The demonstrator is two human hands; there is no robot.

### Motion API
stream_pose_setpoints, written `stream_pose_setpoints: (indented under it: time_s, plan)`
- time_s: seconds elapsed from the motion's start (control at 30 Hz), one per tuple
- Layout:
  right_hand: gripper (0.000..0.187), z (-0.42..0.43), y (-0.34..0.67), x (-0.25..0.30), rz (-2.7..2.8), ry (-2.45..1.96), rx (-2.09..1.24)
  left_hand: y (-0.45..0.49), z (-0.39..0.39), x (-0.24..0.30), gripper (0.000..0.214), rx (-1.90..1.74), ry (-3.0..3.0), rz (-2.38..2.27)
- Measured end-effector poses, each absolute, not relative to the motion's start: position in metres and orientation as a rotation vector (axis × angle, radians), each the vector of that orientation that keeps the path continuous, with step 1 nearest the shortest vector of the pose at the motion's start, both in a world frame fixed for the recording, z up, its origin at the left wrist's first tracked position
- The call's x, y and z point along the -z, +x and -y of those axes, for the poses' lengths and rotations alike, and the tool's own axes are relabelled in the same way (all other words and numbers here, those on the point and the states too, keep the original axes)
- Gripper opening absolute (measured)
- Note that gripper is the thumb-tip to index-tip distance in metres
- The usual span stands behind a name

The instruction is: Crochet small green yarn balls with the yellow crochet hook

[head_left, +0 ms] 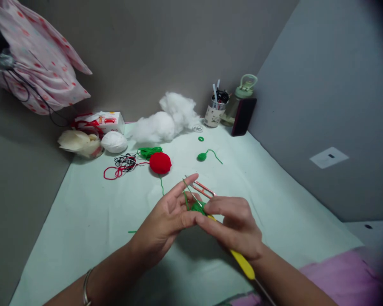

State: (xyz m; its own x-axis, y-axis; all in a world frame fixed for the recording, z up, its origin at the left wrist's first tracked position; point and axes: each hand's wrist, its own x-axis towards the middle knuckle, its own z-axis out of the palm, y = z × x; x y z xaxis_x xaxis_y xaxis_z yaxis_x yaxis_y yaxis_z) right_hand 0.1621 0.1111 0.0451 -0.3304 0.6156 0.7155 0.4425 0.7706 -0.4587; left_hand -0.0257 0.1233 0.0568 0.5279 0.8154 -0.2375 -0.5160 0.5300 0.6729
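My left hand (166, 216) pinches a small green crochet piece (198, 207) between thumb and fingers, with green yarn (185, 189) looped over its raised index finger. My right hand (234, 225) grips a crochet hook with a yellow handle (242, 263), its metal tip at the green piece. Both hands hover just above the pale green table cover (83, 221). Small snips (202, 189) lie on the cover right behind my fingers.
A red crocheted ball (160, 162), green yarn bundle (149, 151), tangled red and black threads (123, 165) and a small green piece with a tail (202, 157) lie further back. White stuffing (166, 121), a cup of tools (215, 110), a bottle (242, 97) and a box (102, 122) line the wall.
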Motion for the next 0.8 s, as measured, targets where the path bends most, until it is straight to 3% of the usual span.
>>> stream_pose_setpoints:
  time_s: [0.13,0.53,0.8]
  plan:
    - [0.029,-0.111,0.158,-0.054,1.908,-0.67,0.019,-0.029,-0.126,-0.06,0.084,-0.876,0.549,-0.584]
    - [0.039,-0.107,0.164,-0.044,1.853,-0.64,-0.201,-0.035,-0.134,-0.066,0.094,-0.911,0.611,-0.656]
    - [0.043,-0.101,0.168,-0.051,1.961,-0.713,-0.152,-0.035,-0.133,-0.066,0.091,-0.997,0.711,-0.755]
